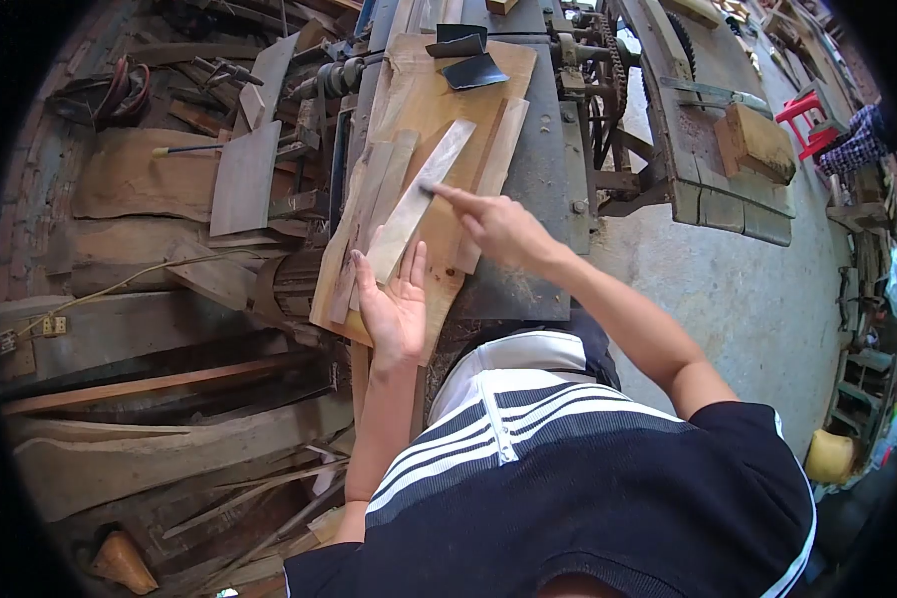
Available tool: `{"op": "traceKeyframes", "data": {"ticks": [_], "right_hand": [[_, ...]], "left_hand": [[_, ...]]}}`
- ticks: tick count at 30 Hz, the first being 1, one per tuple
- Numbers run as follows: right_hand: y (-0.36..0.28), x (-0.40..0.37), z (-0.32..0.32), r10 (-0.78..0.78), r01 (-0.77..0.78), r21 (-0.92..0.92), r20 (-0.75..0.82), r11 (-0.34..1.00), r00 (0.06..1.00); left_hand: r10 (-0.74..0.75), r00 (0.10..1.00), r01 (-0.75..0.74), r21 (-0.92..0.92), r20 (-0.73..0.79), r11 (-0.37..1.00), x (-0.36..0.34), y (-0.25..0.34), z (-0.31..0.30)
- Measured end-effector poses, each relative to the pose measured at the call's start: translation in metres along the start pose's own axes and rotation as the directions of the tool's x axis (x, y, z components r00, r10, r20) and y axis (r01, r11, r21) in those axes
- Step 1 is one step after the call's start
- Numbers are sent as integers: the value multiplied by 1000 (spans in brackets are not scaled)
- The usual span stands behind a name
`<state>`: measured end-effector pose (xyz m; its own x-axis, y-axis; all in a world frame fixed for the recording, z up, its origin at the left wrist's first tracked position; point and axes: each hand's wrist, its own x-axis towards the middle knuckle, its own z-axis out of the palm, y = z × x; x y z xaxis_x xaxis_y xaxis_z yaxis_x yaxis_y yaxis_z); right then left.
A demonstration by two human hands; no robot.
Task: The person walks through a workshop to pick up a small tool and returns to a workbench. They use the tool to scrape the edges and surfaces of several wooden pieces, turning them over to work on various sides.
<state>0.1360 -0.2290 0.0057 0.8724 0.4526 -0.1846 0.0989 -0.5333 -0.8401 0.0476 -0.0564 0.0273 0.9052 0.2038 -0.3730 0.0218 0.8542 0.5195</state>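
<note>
A pale narrow wooden strip lies slantwise over a wide wooden board. My left hand is palm up at the strip's near end, its thumb and fingers on either side of that end and supporting it. In my right hand, the fingers press a small dark piece of sandpaper onto the strip's upper face near its middle. Two dark sheets of sandpaper, bent and curled, rest at the board's far end. Other wooden strips lie along the board on both sides.
The board sits on a metal machine bed. A chain and gears stand beyond it at the right, near a wooden block on another bench. Planks crowd the left side. A red stool is far right.
</note>
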Motion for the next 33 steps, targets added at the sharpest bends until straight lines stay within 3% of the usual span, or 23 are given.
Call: {"op": "traceKeyframes", "data": {"ticks": [2, 4, 5, 6, 8, 10, 11, 12, 14, 16, 19, 20, 22, 23, 24, 26, 27, 28, 30, 31, 32, 33], "right_hand": [[8, 7, 6, -60, 57, -47, -69, 997, 996], [-14, -15, 24, -183, 184, -83, 20, 979, 983], [-31, -29, 30, -357, 349, -151, -29, 925, 934], [-37, -37, 31, -372, 366, -196, 9, 910, 928], [-27, -25, 28, -346, 345, -230, 38, 910, 938], [-10, -9, 31, -319, 293, -235, -80, 927, 944], [-5, 3, 27, -208, 188, -186, -94, 964, 974], [-4, 6, 24, -211, 189, -189, -99, 964, 973], [-2, 3, 23, -141, 149, -99, 90, 984, 986], [4, 7, 27, -192, 201, -77, 109, 977, 975], [17, 19, 19, -106, 98, 315, 6, 944, 994], [23, 22, 16, -106, 97, 316, 14, 944, 994], [26, 23, 8, 97, 85, 461, -359, 883, 928], [24, 21, 3, 118, 47, 340, -448, 939, 886], [35, 25, 5, 116, 51, 335, -460, 941, 880], [65, 32, 18, 102, 81, 390, -426, 917, 899], [58, 25, 7, 138, 32, 525, -281, 850, 950], [53, 18, -3, 141, 31, 529, -282, 848, 949], [46, 3, -25, 7, -9, 608, 6, 794, 1000], [41, -6, -36, -60, -3, 619, 81, 785, 995], [43, -10, -45, -57, -4, 619, 79, 785, 995], [45, -13, -54, -210, 93, 534, 162, 840, 964]], "left_hand": [[67, 997, -65, 72, -24, 995, 4, 1, 2], [56, 998, -57, 71, 27, 996, 8, 0, -11], [45, 999, -47, 77, 25, 996, 7, 2, -16], [33, 999, -33, 85, 4, 996, 8, 5, -19], [24, 999, -22, 95, -21, 995, 9, 5, -23], [24, 1000, -22, 107, -21, 994, 10, 3, -22], [8, 996, 2, 110, -93, 994, 6, 3, -21], [9, 996, 1, 110, -87, 994, 7, 2, -19], [13, 998, 3, 254, -61, 967, 2, -4, -20], [16, 998, -2, 245, -58, 970, 6, -6, -24], [-99, 987, 127, 240, -127, 962, 27, -6, -43], [-96, 986, 126, 238, -134, 963, 38, -8, -45], [-291, 954, 222, 474, 77, 852, 55, -15, -40], [-266, 963, 200, 557, 39, 806, 56, -23, -33], [-271, 961, 197, 560, 51, 805, 54, -30, -24], [-324, 940, 170, 678, 106, 715, 39, -42, -14], [-354, 922, 105, 782, 154, 614, 30, -44, -6], [-357, 922, 107, 785, 152, 610, 27, -42, -8], [-487, 861, 189, 801, 143, 569, 26, -33, -11], [-459, 886, 253, 758, 69, 601, 32, -26, -14], [-355, 932, 208, 685, 79, 698, 38, -18, -17], [-245, 967, 151, 604, 75, 782, 44, -6, -17]]}}
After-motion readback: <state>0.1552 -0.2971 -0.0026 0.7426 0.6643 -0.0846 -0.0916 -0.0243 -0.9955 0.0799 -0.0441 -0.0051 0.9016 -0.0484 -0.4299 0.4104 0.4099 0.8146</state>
